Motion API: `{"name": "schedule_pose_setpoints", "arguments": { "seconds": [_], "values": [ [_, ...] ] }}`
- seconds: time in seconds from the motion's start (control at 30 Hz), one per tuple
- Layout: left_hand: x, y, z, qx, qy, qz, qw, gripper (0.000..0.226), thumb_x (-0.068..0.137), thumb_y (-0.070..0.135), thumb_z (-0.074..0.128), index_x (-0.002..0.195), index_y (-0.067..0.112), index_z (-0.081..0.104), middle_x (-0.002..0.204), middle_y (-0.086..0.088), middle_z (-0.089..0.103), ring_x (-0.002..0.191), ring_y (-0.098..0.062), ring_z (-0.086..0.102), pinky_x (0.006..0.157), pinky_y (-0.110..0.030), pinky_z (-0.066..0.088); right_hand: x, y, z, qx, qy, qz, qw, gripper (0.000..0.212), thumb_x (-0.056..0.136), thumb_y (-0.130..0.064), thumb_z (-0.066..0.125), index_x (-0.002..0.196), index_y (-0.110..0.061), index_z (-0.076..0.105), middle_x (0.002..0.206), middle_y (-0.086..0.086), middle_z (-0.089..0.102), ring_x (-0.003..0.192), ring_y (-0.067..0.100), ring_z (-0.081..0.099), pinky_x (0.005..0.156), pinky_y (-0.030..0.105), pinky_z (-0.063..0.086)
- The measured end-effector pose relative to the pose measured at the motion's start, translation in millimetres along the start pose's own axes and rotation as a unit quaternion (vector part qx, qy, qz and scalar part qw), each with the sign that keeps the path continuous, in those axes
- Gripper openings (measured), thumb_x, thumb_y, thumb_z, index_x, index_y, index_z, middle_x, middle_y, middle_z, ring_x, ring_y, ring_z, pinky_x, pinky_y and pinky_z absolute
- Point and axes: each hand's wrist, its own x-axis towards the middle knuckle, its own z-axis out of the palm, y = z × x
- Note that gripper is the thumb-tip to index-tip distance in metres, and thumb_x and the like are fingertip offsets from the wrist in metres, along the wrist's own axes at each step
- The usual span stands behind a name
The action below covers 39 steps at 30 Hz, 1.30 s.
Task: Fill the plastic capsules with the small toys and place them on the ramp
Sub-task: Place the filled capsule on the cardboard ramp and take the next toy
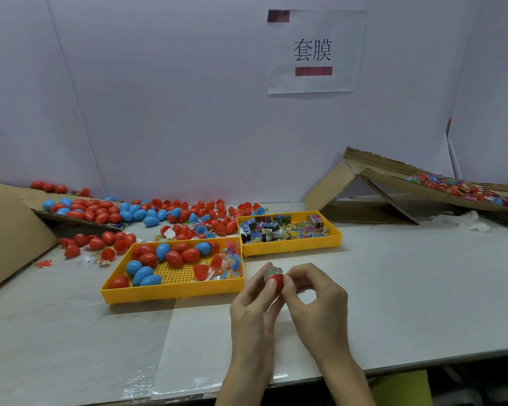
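A red capsule half (275, 282) with a small printed packet poking out of its top is held in front of me above the table. My left hand (254, 306) grips it from the left and below. My right hand (317, 300) pinches its right side with thumb and forefinger. To the left, a yellow tray (170, 294) holds red and blue capsules and small coloured toys. Behind it a second yellow tray (291, 247) is full of small printed toy packets. The cardboard ramp (393, 183) at the far right carries several filled capsules (458, 190).
Many loose red and blue capsules (147, 213) lie along the back left of the table and on a cardboard sheet (9, 230). A crumpled white wrapper (467, 219) lies under the ramp. A paper sign (314, 51) hangs on the back wall.
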Motion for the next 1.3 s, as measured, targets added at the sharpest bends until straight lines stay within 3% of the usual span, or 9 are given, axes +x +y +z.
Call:
{"name": "schedule_pose_setpoints", "arguments": {
  "seconds": [0.4, 0.53, 0.67, 0.93, 1.2, 1.3],
  "values": [
    [0.2, -1.6, -0.8, -0.002, 0.001, 0.016, 1.0, 0.041, 0.076, 0.013, 0.072, 0.116, 0.005, 0.069, 0.109, -0.015, 0.075, 0.102, -0.026, 0.073, 0.074, -0.024, 0.059, -0.1, 2.5, 2.1, -0.001, -0.012, 0.003, 1.0, 0.017, 0.091, -0.01, 0.068, 0.089, -0.026, 0.062, 0.084, -0.022, 0.063, 0.084, 0.004, 0.064, 0.068, 0.007, 0.049],
    [0.2, -1.8, -1.4, -0.008, 0.009, 0.014, 1.0, 0.044, 0.072, 0.013, 0.076, 0.116, 0.011, 0.071, 0.111, -0.013, 0.074, 0.104, -0.025, 0.072, 0.073, -0.023, 0.059, -0.6, -0.8, -0.3, 0.029, -0.032, 0.009, 0.999, 0.03, 0.086, -0.008, 0.07, 0.104, -0.031, 0.064, 0.097, -0.022, 0.066, 0.089, 0.005, 0.066, 0.073, 0.009, 0.051],
    [1.4, -1.7, -1.6, -0.006, 0.032, 0.024, 0.999, 0.052, 0.064, 0.017, 0.081, 0.115, 0.015, 0.071, 0.115, -0.013, 0.072, 0.107, -0.027, 0.071, 0.074, -0.025, 0.059, 0.4, -5.8, -1.1, 0.038, -0.062, -0.014, 0.997, 0.036, 0.08, -0.004, 0.072, 0.109, -0.026, 0.068, 0.103, -0.016, 0.067, 0.091, 0.008, 0.067, 0.075, 0.012, 0.052],
    [-0.2, 1.5, -3.6, -0.046, 0.041, 0.019, 0.998, 0.04, 0.079, 0.026, 0.07, 0.117, 0.013, 0.069, 0.109, -0.011, 0.074, 0.092, -0.018, 0.072, 0.072, -0.026, 0.056, -0.2, -5.8, -2.5, 0.024, -0.062, -0.017, 0.998, 0.036, 0.08, -0.007, 0.081, 0.112, -0.02, 0.075, 0.103, -0.015, 0.072, 0.094, 0.002, 0.068, 0.079, 0.011, 0.052],
    [0.7, 0.5, -3.7, -0.045, 0.053, 0.029, 0.997, 0.041, 0.079, 0.024, 0.07, 0.119, 0.013, 0.068, 0.109, -0.012, 0.075, 0.093, -0.019, 0.073, 0.07, -0.025, 0.058, -1.3, -1.9, -0.9, 0.028, -0.059, -0.005, 0.998, 0.037, 0.077, -0.001, 0.082, 0.11, -0.017, 0.077, 0.1, -0.013, 0.074, 0.092, 0.0, 0.069, 0.078, 0.013, 0.054],
    [1.2, 0.1, -4.0, -0.04, 0.063, 0.029, 0.997, 0.041, 0.08, 0.022, 0.071, 0.119, 0.012, 0.067, 0.113, -0.014, 0.073, 0.096, -0.021, 0.073, 0.078, -0.031, 0.056, -0.7, -2.4, -0.9, 0.049, -0.07, 0.017, 0.996, 0.039, 0.08, -0.004, 0.08, 0.114, -0.021, 0.074, 0.102, -0.015, 0.073, 0.091, 0.003, 0.07, 0.077, 0.018, 0.057]
  ]
}}
